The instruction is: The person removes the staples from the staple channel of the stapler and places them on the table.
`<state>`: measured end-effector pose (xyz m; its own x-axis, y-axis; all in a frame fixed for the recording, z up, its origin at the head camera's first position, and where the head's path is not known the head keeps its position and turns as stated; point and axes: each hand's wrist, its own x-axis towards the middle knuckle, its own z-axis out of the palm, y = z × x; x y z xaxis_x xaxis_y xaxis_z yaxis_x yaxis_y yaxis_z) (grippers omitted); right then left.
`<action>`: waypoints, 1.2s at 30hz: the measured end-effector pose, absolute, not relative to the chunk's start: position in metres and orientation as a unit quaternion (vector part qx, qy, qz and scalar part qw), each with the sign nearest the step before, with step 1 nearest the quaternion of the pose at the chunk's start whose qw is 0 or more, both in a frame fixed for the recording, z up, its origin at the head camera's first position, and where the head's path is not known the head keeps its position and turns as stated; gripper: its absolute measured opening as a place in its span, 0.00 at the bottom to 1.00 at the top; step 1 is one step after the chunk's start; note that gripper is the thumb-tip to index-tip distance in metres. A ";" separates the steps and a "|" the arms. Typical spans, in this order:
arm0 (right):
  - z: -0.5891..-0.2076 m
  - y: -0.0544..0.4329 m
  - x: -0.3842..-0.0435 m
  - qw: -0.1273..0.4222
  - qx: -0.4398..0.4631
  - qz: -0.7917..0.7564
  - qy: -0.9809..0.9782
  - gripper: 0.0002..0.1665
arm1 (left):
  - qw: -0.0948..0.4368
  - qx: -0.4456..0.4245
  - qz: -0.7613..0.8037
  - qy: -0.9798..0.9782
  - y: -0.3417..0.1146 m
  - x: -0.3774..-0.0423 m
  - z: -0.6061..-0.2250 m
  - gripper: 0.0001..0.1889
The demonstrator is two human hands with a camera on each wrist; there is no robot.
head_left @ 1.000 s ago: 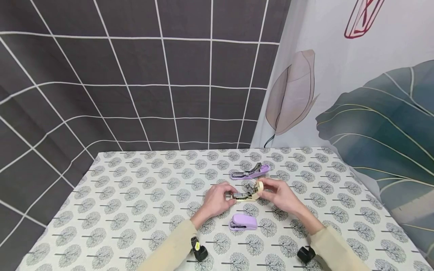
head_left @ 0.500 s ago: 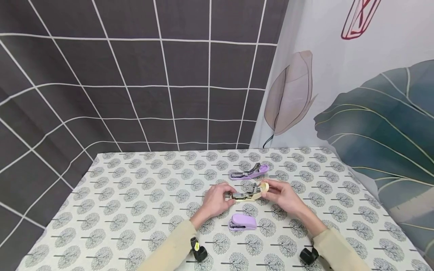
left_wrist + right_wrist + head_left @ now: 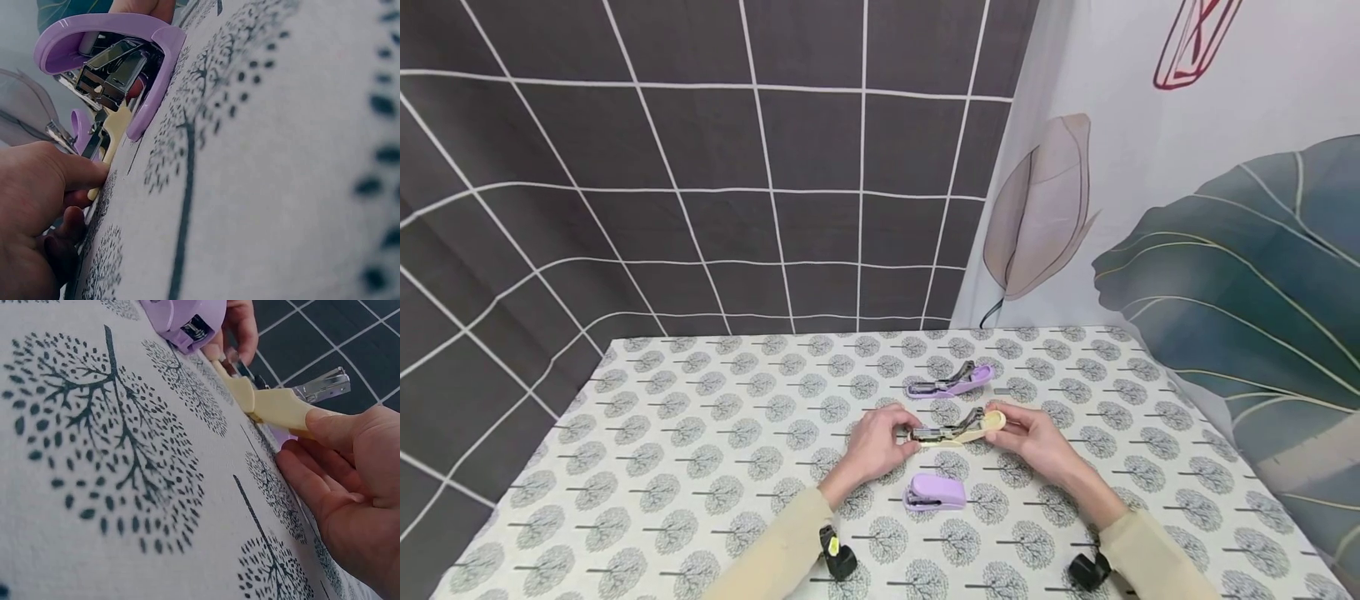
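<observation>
Across the tree-print desk (image 3: 715, 450) I view remotely, the left hand (image 3: 875, 443) and right hand (image 3: 1036, 437) share a cream stapler (image 3: 962, 432), folded open between them, the fingers of each gripping an opposite end. Beyond it lies an opened purple stapler (image 3: 958, 387); on the near side sits a closed purple stapler (image 3: 938, 490).

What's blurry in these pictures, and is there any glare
Left wrist: cloth blurs toward the right edge; glints show on the nearer purple stapler. Right wrist: a metal arm by the yellow stapler shines. Head: evenly lit, no strong glare.
</observation>
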<state>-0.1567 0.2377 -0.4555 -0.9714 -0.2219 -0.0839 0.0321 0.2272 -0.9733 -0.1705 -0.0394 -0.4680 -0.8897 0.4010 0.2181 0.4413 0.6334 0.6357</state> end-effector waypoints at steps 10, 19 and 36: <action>-0.448 0.238 -0.148 0.059 -0.050 -0.549 0.832 0.29 | 0.030 -0.232 -0.353 -0.906 -0.039 -0.170 -0.466 0.13; -0.434 0.202 -0.120 -0.177 -0.101 -0.481 0.853 0.12 | 0.028 -0.230 -0.360 -0.904 -0.040 -0.171 -0.467 0.14; -0.438 0.166 -0.134 0.050 -0.131 -0.534 0.834 0.12 | 0.031 -0.236 -0.354 -0.904 -0.039 -0.171 -0.467 0.13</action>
<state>-0.1343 0.1660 -0.4376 -0.9606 -0.2721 0.0558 -0.1643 0.3946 -0.9040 -0.1708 -0.0394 -0.4668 -0.8871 0.4041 0.2230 0.4480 0.6379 0.6264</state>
